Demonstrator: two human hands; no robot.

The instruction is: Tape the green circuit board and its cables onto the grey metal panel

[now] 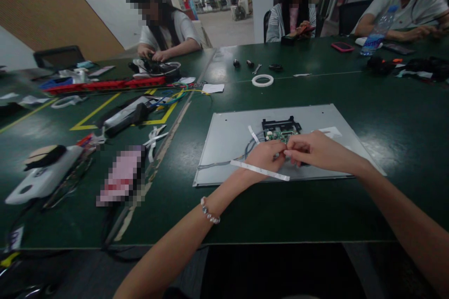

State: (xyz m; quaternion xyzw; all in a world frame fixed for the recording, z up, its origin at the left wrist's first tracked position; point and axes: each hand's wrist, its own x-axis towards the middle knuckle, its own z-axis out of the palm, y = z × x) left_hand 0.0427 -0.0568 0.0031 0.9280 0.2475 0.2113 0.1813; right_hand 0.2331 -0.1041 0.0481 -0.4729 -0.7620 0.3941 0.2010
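Note:
My left hand and my right hand meet at the fingertips over the near side of a white flat panel. The fingers of both are pinched together; whatever lies between them is too small or hidden to name. Just beyond them a green circuit board sits beside a black plastic bracket, partly covered by my hands. Grey cables run from the board to the panel's left edge. Across my left wrist lies a white printed strip. A shorter white strip stands by the cables.
A roll of white tape, a small wrench and dark small parts lie on the green table beyond the panel. To the left are a pink phone-like object, a white device and cables. Several people sit opposite.

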